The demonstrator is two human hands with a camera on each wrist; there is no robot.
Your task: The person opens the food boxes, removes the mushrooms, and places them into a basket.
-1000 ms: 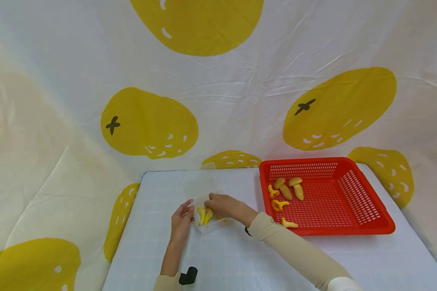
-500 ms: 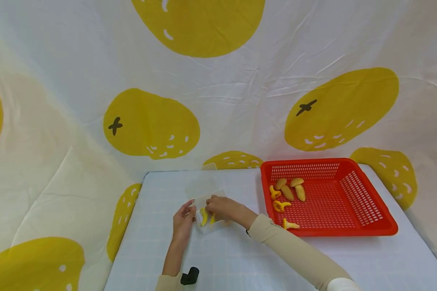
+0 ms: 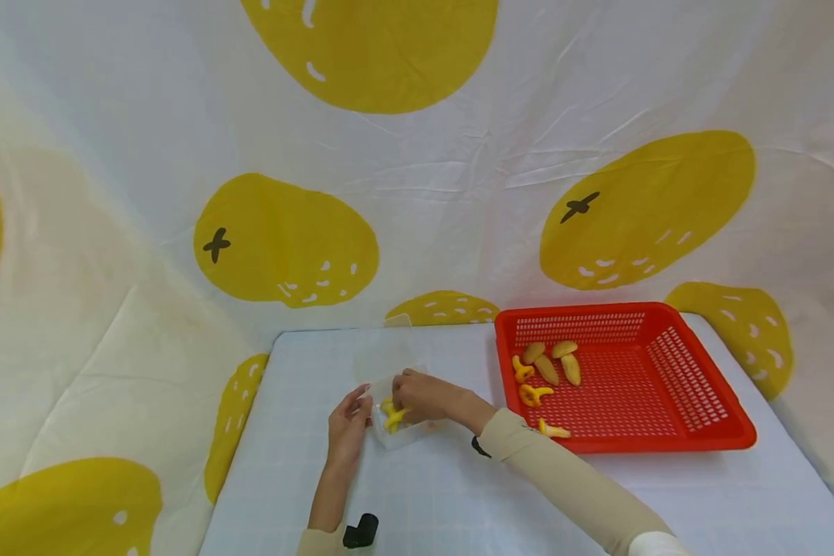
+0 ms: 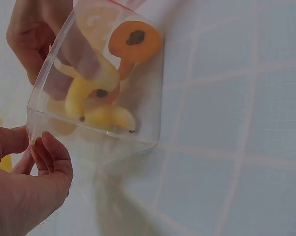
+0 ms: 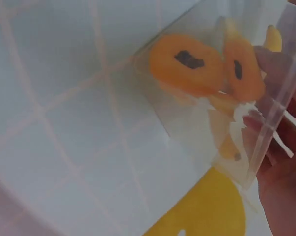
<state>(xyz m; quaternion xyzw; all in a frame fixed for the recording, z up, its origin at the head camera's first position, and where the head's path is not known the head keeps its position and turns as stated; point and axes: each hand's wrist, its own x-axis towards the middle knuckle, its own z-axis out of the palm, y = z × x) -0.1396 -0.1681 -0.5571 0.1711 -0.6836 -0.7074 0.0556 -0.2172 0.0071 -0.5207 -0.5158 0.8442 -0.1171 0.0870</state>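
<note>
A clear plastic box sits on the table, and my left hand pinches its left rim between thumb and fingers. Two small yellow toy bananas with dark tips lie crosswise inside it. My right hand reaches into the box from the right, its fingertips gripping the upper banana. Beside them in the box are orange toy mushrooms with dark centres, mostly hidden by that hand in the head view. In the right wrist view two orange caps show through the box wall.
To the right stands a red plastic basket. In it are several orange toy chanterelles and two brown-capped mushrooms, gathered toward its left side. The box's clear lid lies folded back behind it. A patterned cloth hangs behind the table.
The bananas stood side by side; my right hand has shifted one, and they now lie crossed. My left hand has kept its place on the box rim.
</note>
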